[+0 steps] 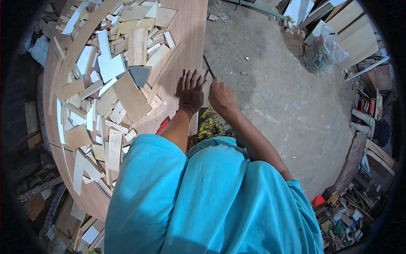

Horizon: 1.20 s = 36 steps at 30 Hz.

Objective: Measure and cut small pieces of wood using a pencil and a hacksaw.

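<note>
My left hand (191, 91) lies palm down with its fingers stretched out, on the right edge of a wood-grain table (192, 34). Just to its right, past that edge, my right hand (223, 97) is closed in a fist with the thumb on top. What it grips is hidden. A thin dark strip (209, 67) runs from the table edge down toward the right fist; whether it is held cannot be made out. Beside my left forearm a red object (163, 125) rests on the table, partly covered by the arm.
Wood offcuts (131, 95), some white-faced, are heaped across the table's left part. To the right spreads a concrete floor (270, 122) with small scraps. A clear plastic bag (325, 51) and leaning boards (359, 40) stand far right. Mixed scrap (344, 220) lies at lower right.
</note>
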Each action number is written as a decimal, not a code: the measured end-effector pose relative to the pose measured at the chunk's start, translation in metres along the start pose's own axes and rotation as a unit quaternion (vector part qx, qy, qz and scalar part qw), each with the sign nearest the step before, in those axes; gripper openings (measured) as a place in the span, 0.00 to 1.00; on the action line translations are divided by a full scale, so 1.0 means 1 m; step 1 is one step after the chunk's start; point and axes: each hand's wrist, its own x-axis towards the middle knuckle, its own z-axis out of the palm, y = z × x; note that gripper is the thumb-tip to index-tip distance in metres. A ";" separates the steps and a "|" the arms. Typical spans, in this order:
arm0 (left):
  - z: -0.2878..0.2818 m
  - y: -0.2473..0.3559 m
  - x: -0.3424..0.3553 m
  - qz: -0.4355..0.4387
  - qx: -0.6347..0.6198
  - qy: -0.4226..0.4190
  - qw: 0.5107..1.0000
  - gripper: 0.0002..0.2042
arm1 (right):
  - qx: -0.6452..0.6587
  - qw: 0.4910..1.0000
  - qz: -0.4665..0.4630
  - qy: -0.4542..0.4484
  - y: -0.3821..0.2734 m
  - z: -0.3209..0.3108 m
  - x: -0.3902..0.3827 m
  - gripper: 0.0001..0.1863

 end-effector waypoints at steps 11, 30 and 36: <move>-0.025 0.019 0.030 -0.127 0.087 -0.208 0.966 0.20 | -0.019 0.998 -0.008 0.051 -0.007 0.011 -0.004 0.21; -0.003 0.004 0.031 -0.051 0.034 0.017 0.998 0.17 | 0.032 0.998 0.044 0.023 -0.003 0.016 0.010 0.24; 0.009 0.005 0.039 -0.080 0.071 0.024 0.994 0.23 | 0.114 0.991 0.052 0.040 -0.008 0.008 0.020 0.31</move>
